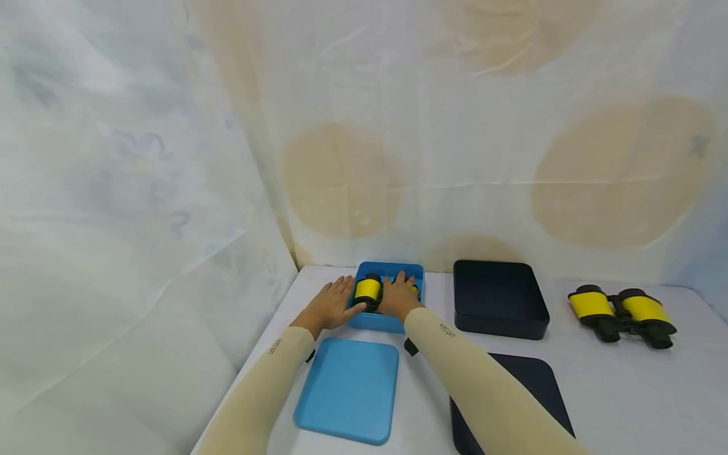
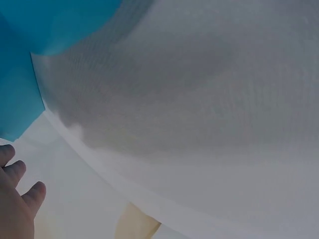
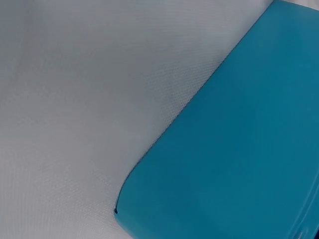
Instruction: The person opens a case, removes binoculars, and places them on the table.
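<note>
A blue box (image 1: 388, 322) stands at the table's back left with yellow-and-black binoculars (image 1: 368, 289) lying inside it. My right hand (image 1: 398, 295) lies on top of the binoculars' right barrel, fingers spread forward over it. My left hand (image 1: 332, 304) rests flat on the table against the box's left wall, its thumb reaching to the left barrel. In the left wrist view only fingertips (image 2: 15, 194) and a corner of the blue box (image 2: 17, 99) show. The right wrist view shows a blue plastic surface (image 3: 239, 164); whether it is box or lid I cannot tell.
A blue lid (image 1: 348, 388) lies flat in front of the box. A black box (image 1: 499, 297) stands open to the right, its black lid (image 1: 531, 379) nearer me. A second pair of binoculars (image 1: 622, 313) sits at the far right. Draped cloth walls close in the left and back.
</note>
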